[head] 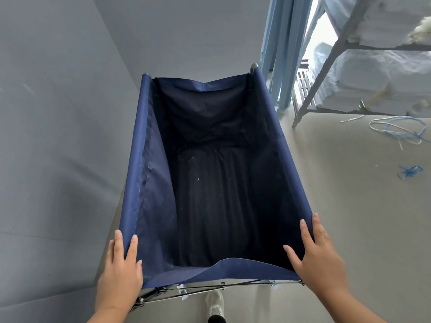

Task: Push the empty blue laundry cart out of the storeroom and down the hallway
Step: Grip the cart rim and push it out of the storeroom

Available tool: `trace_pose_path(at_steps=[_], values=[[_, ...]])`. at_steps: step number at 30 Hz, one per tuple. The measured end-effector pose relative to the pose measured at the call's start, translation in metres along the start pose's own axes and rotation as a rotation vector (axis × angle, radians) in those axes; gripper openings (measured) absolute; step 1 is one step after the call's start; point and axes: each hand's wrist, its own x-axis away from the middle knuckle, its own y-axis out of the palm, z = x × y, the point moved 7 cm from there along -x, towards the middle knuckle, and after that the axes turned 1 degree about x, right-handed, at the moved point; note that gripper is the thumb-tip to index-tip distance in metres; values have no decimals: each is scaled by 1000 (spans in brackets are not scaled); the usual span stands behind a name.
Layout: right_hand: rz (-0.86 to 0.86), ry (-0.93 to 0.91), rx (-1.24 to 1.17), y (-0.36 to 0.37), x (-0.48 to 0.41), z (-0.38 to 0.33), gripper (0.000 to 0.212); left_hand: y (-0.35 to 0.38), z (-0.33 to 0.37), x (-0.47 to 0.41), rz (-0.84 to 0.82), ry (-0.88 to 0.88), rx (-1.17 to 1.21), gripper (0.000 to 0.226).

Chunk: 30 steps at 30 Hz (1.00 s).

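The blue laundry cart [137, 183] fills the middle of the view, a dark blue fabric bin on a metal frame, with nothing inside but a few specks. My left hand [120, 273] grips its near left corner, thumb inside the fabric and fingers along the outer side. At the near right corner my right hand [319, 257] holds the rim the same way, thumb inside. The cart's far end points at the grey wall ahead.
A grey wall [58, 136] runs close along the cart's left side. A metal shelf rack [326, 66] with white bundled linen stands at the right back, beside light blue frames [279, 54]. Loose cords [401, 129] lie on the beige floor to the right.
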Motion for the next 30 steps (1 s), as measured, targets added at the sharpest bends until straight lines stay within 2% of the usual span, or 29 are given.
trace_pose_path(at_steps=[14,19,30], values=[[0,-12,8,3,-72,-43,79,-17,-25,-66,-14,-38,-1,89],[-9,-19,16,8,-95,-54,80,-24,-29,-85,6,9,-88,84],[-27,-27,-11,10,-148,-73,80,-40,-30,-129,-24,-18,-118,84]])
